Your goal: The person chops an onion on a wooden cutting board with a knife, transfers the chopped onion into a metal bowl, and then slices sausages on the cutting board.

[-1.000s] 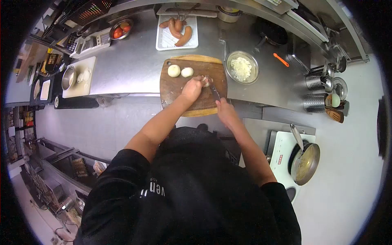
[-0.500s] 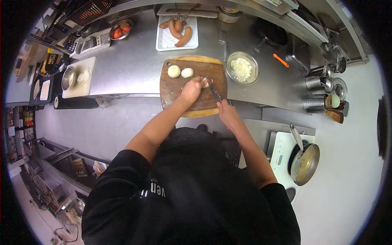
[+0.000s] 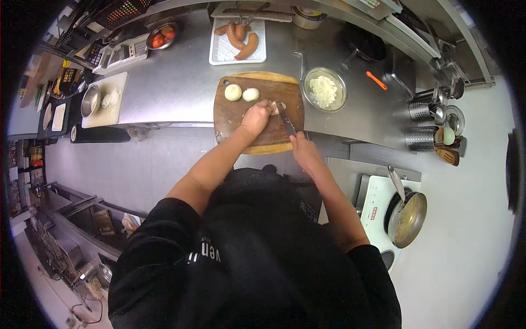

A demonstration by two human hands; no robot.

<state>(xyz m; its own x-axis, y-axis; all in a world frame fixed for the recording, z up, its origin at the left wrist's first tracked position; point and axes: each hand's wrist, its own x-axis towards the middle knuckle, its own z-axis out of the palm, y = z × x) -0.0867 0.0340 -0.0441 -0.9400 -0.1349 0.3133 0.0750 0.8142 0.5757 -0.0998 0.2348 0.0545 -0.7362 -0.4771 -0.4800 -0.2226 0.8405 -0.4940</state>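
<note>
Black top: white print, wearer's side of left hand (image 3: pixel 257 118); "ven" legible, upside down, rest unclear.
Small line beside "ven": too small.
Cooker (image 3: pixel 375 192): red display (image 3: pixel 374 213), right of right hand (image 3: pixel 305 151), nearer wearer; digits unreadable.
Clear box (image 3: pixel 378 6): label, beyond right hand; unreadable.

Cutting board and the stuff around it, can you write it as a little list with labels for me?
left hand: the left hand steadies a small pale piece
right hand: the right hand grips a knife, blade at that piece
on wooden board: two whole, round, onion-like vegetables
right of board: bowl of chopped white bits
behind board: white tray with what look like sausages
far right: pan at a white cooktop
</note>
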